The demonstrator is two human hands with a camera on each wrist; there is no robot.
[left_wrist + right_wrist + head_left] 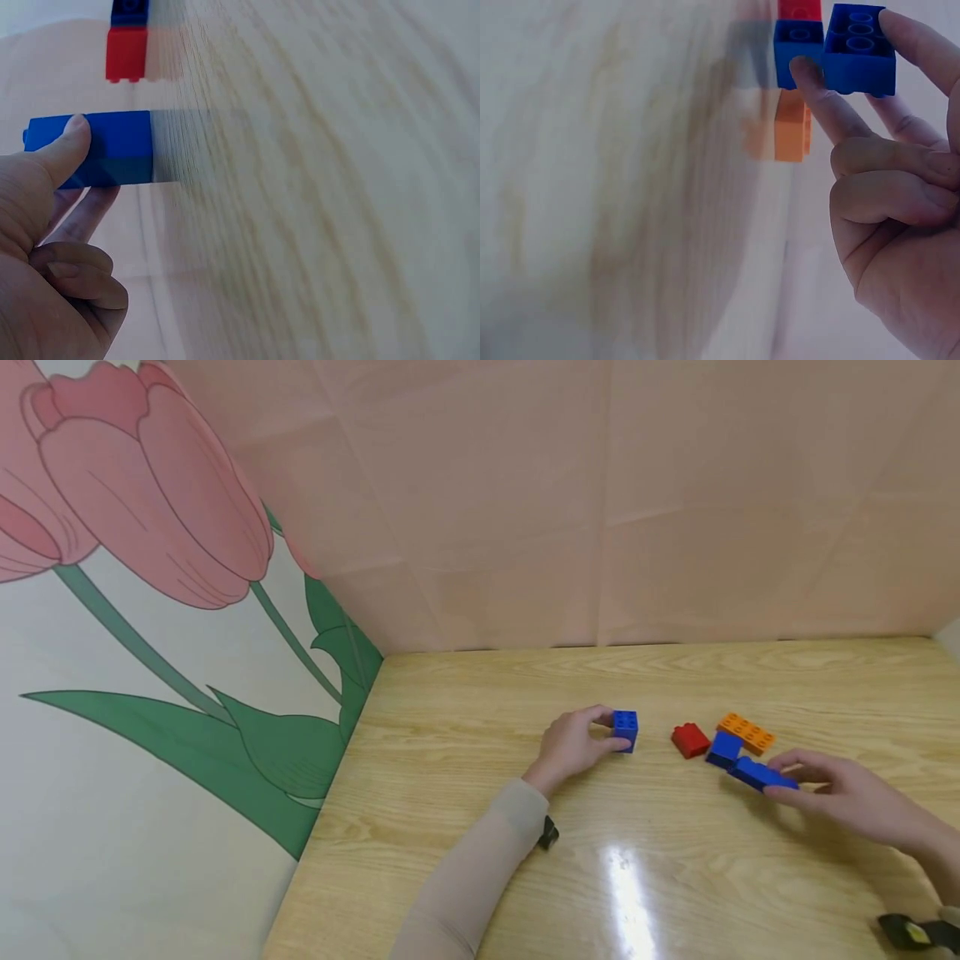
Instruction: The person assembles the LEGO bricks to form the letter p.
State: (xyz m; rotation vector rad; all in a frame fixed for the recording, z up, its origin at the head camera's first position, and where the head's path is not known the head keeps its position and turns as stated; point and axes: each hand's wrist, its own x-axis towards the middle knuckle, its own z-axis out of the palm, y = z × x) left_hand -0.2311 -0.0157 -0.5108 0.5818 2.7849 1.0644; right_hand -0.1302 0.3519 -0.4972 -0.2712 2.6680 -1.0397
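My left hand (567,747) pinches the left blue block (627,727), my right hand (851,791) the right blue brick (756,773); probably light, rigid; best gripped by the sides.

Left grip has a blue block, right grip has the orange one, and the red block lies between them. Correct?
Not quite: the right grip holds a blue block, not the orange block, which lies on the table, as the head view shows. The rest stands.

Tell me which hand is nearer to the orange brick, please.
Right. The right hand is close to the orange brick, on its right; the left hand is farther away, left of the red brick.
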